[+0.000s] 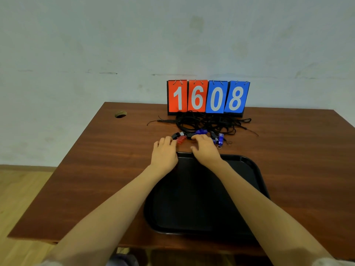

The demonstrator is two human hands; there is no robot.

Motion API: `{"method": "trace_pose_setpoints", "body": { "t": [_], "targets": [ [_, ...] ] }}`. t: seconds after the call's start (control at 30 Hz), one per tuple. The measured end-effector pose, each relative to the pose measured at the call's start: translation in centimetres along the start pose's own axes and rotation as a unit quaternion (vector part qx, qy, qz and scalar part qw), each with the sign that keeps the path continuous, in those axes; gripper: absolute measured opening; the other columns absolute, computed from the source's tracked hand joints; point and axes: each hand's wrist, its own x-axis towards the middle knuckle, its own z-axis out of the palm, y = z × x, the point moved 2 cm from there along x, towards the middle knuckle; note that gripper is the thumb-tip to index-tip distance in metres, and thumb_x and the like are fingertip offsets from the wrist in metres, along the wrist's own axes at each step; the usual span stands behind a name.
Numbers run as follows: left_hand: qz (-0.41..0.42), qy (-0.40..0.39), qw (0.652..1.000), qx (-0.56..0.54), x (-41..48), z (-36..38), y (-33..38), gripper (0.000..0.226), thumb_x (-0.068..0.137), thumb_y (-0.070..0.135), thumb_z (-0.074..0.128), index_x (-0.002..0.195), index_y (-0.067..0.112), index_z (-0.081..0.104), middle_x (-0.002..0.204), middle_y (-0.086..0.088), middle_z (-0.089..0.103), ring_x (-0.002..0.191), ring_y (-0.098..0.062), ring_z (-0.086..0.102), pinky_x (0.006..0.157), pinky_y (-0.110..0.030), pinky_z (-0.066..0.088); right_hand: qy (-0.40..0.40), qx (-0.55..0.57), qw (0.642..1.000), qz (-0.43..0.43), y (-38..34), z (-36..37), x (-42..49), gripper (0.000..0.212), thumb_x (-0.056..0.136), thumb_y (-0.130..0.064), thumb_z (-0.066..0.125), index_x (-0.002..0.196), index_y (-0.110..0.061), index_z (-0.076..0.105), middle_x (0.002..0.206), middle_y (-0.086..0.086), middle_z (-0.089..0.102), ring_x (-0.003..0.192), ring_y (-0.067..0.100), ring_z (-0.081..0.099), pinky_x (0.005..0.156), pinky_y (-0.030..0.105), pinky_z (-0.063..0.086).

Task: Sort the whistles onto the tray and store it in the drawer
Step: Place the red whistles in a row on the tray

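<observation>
Gathering is only beginning, I judge: the tray (249,160) is sitting bare on the bench (96,169), and the whistles (181,139) are lying just beyond its far rim, tangled in black cords (207,121). The left hand (164,152) and right hand (206,150) are hovering over them with fingers curled. Their fingertips are hiding, so I cannot tell whether either is gripping one. The next move is calling for lifting whistles free of the cords. No drawer is showing.
</observation>
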Motion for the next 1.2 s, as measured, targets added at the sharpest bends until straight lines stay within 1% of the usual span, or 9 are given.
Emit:
{"method": "trace_pose_setpoints", "body": {
  "t": [0.1,0.27,0.43,0.57,0.77,0.9,0.97,1.1,1.2],
  "targets": [
    [-0.012,-0.031,0.999,0.01,2.2,0.6,0.4,0.037,0.093,0.016,0.042,0.129,0.011,0.048,0.131,-0.009,0.046,0.121,-0.028,0.042,0.099,-0.039,0.034,0.0,-0.015,1.0,0.0,0.7,-0.2,1.9,0.045,0.093,-0.02,0.052,0.137,-0.015,0.043,0.14,0.006,0.043,0.131,0.023,0.037,0.106,0.037,0.038],
    [-0.027,-0.055,0.998,0.005,5.4,2.0,0.4,0.039,0.094,0.014,0.041,0.133,0.01,0.044,0.13,-0.011,0.045,0.12,-0.03,0.041,0.097,-0.04,0.036,-0.027,-0.048,0.998,0.0,1.4,0.6,4.7,0.044,0.093,-0.018,0.05,0.136,-0.014,0.042,0.138,0.008,0.043,0.129,0.026,0.037,0.103,0.039,0.04],
    [0.006,-0.083,0.996,0.025,7.1,3.5,0.4,0.045,0.093,0.013,0.043,0.138,0.012,0.04,0.132,-0.011,0.044,0.12,-0.031,0.04,0.094,-0.04,0.037,-0.031,-0.057,0.997,-0.036,1.6,2.2,5.9,0.046,0.092,-0.012,0.047,0.138,-0.013,0.04,0.138,0.01,0.044,0.126,0.029,0.04,0.1,0.037,0.042],
    [0.014,-0.075,0.997,0.021,7.4,4.1,0.2,0.043,0.094,0.011,0.045,0.136,0.01,0.039,0.136,-0.012,0.041,0.12,-0.031,0.042,0.093,-0.038,0.039,-0.042,-0.09,0.993,-0.066,2.1,3.2,5.9,0.043,0.095,-0.014,0.044,0.137,-0.014,0.042,0.138,0.009,0.043,0.123,0.028,0.042,0.096,0.04,0.044],
    [-0.018,-0.092,0.995,-0.035,7.2,3.9,0.2,0.049,0.093,0.005,0.048,0.139,0.011,0.034,0.128,-0.015,0.049,0.117,-0.031,0.047,0.085,-0.037,0.046,-0.008,-0.09,0.995,-0.049,2.0,3.1,5.5,0.029,0.091,-0.015,0.054,0.119,-0.01,0.047,0.117,0.009,0.052,0.107,0.026,0.051,0.082,0.035,0.048],
    [-0.022,-0.106,0.993,-0.045,6.6,3.2,0.2,0.043,0.093,0.006,0.047,0.135,0.01,0.038,0.125,-0.016,0.051,0.111,-0.034,0.052,0.08,-0.039,0.045,-0.008,-0.064,0.998,-0.01,1.6,3.2,5.4,0.013,0.09,-0.007,0.048,0.103,-0.008,0.046,0.102,0.011,0.056,0.095,0.028,0.053,0.067,0.034,0.039],
    [-0.035,-0.084,0.993,-0.075,6.2,2.7,-0.1,0.043,0.093,0.01,0.051,0.135,0.011,0.039,0.125,-0.014,0.051,0.108,-0.032,0.054,0.079,-0.038,0.046,-0.014,-0.058,0.998,0.011,1.3,3.1,5.5,0.019,0.09,-0.003,0.047,0.109,-0.008,0.045,0.108,0.013,0.056,0.098,0.029,0.052,0.068,0.035,0.039],
    [-0.058,-0.01,0.984,-0.171,4.9,0.8,-0.1,0.043,0.092,0.026,0.056,0.131,0.015,0.042,0.121,-0.007,0.051,0.105,-0.027,0.057,0.081,-0.036,0.049,0.007,0.011,0.999,0.05,1.1,2.7,4.6,0.047,0.092,-0.002,0.044,0.137,-0.012,0.036,0.127,0.016,0.046,0.111,0.031,0.049,0.084,0.039,0.048],
    [-0.056,0.015,0.975,-0.212,3.3,-0.2,0.8,0.044,0.092,0.031,0.055,0.132,0.017,0.042,0.124,-0.005,0.053,0.113,-0.025,0.053,0.09,-0.036,0.046,0.052,0.047,0.996,0.055,1.0,1.7,3.1,0.054,0.094,-0.001,0.042,0.144,-0.017,0.029,0.129,0.015,0.043,0.105,0.028,0.051,0.081,0.034,0.049]
  ]
}}
